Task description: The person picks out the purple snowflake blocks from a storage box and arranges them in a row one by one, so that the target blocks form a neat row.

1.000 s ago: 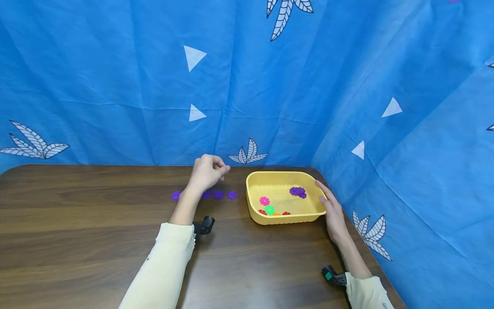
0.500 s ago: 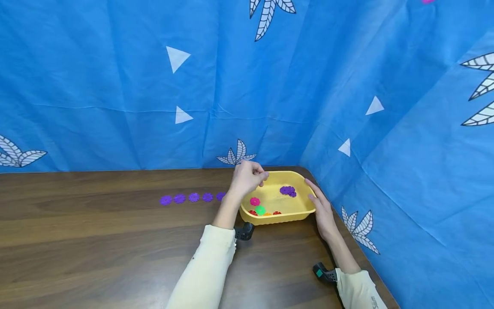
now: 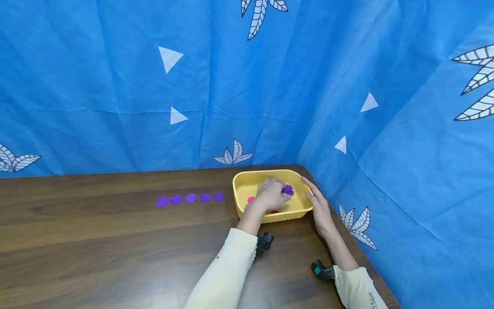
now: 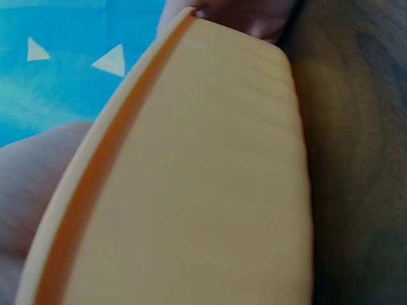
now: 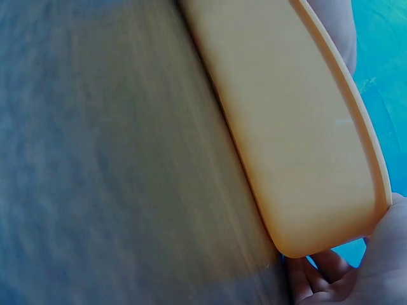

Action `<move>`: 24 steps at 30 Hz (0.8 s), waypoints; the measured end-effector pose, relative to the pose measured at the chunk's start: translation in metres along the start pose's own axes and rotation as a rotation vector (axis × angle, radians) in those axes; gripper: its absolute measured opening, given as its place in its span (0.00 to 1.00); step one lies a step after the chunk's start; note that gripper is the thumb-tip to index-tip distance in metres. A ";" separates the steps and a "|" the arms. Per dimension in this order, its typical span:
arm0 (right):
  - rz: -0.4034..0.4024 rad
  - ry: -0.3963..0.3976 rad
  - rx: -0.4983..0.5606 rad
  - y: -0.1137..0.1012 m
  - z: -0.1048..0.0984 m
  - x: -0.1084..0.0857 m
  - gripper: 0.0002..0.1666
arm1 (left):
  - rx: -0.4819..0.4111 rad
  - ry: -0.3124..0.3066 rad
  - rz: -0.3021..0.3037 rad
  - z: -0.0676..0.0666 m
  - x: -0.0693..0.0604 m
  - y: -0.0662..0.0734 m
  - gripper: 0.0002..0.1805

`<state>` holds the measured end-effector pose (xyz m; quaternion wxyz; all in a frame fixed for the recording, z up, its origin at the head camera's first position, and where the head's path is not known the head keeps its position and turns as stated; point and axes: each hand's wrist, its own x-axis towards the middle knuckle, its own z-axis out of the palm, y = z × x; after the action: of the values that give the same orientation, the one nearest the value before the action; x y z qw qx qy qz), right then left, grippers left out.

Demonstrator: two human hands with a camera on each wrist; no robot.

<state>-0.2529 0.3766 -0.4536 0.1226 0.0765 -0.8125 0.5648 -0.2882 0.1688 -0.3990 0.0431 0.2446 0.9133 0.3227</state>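
My left hand reaches down inside the yellow plastic basket. Its thumb and forefinger stand apart at a small pile of purple snowflake discs; whether they touch a disc is hard to tell. With my right hand I hold the basket's right end, fingers along its outside and thumb by the rim. In the right wrist view, fingertips show behind the basket's end wall. From the left wrist, the basket's outer side hides most of the hand.
Several purple discs lie in a row on the wooden table, left of the basket. Inside it are a pink disc and a red disc, partly covered by my hand. A blue curtain hangs behind and to the right.
My left hand has moved right from above the purple row, over the basket's rim, and down into the basket. The right hand stays at the basket's end. The head view has turned slightly right.
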 end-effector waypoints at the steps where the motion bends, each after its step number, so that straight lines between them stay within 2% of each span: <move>1: -0.002 -0.004 -0.001 0.000 0.000 0.000 0.28 | 0.053 -0.029 0.001 0.002 0.000 0.000 0.21; 3: -0.005 -0.007 0.002 0.001 0.000 0.001 0.28 | 0.121 -0.065 0.001 0.005 -0.001 0.000 0.19; 6: -0.003 -0.007 0.001 0.002 0.001 0.000 0.28 | 0.163 -0.055 -0.004 0.008 0.000 0.000 0.12; 8: -0.001 -0.004 -0.002 0.002 0.001 0.000 0.28 | 0.162 -0.016 -0.010 0.009 0.001 -0.001 0.09; 13: -0.013 -0.002 0.006 0.000 0.001 0.000 0.28 | 0.171 0.061 -0.043 0.011 0.003 -0.001 0.12; 18: -0.015 0.003 0.015 -0.001 0.000 0.000 0.28 | 0.181 0.080 -0.118 0.010 0.005 0.001 0.14; 21: -0.009 0.005 0.008 0.000 -0.001 -0.001 0.28 | 0.170 0.081 -0.164 0.011 0.005 0.002 0.12; 24: -0.005 0.004 0.001 0.000 -0.001 -0.001 0.28 | 0.163 0.084 -0.183 0.010 0.006 0.002 0.11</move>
<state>-0.2521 0.3777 -0.4535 0.1258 0.0774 -0.8116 0.5653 -0.2901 0.1785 -0.4058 0.0143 0.1490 0.9561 0.2520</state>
